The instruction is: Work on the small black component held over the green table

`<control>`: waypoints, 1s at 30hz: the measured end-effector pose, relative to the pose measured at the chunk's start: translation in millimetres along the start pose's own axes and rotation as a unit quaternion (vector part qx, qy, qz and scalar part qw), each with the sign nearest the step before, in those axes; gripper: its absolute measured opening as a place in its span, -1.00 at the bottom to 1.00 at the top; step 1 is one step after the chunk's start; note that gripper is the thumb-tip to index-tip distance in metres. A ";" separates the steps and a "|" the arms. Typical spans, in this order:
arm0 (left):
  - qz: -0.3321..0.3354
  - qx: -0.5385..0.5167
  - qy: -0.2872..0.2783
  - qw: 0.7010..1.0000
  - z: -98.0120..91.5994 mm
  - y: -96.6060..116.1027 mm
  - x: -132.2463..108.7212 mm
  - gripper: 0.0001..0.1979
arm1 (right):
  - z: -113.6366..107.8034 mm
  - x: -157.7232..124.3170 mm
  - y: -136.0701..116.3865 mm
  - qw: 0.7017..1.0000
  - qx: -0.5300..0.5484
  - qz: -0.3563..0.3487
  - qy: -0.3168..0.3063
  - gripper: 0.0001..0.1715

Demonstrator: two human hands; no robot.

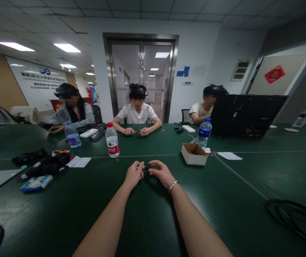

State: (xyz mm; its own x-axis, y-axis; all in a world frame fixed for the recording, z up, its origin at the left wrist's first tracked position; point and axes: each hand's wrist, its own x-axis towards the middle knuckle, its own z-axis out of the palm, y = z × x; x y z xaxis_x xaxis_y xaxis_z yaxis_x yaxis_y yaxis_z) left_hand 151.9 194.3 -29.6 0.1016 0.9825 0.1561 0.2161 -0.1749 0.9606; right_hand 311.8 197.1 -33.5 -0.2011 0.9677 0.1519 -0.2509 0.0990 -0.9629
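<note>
Both my forearms reach out over the dark green table (153,214). My left hand (134,175) and my right hand (162,173) meet in the middle, fingers pinched together on a small black object (147,166) held between them. What the object is I cannot make out. A silver bracelet (173,186) sits on my right wrist.
A red-capped water bottle (112,140) stands ahead left, a small open cardboard box (194,154) and a blue-capped bottle (203,133) ahead right. Black gear (42,162) and papers lie at left, an open laptop (245,115) at right, cables (295,217) near right. Three people sit across the table.
</note>
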 end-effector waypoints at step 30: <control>-0.020 -0.052 -0.017 0.998 -2.5 3.5 -0.1 -0.63 | 1.3 0.4 -2.8 0.998 0.054 0.025 0.005 -0.59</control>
State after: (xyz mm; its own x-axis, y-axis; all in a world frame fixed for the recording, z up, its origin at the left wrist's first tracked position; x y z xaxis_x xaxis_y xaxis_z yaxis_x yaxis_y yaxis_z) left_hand 150.2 193.8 -25.7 0.1277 0.9856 0.1112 0.1194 -0.1266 0.9848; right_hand 311.2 196.9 -30.4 -0.2062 0.9732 0.1015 -0.3422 0.0254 -0.9393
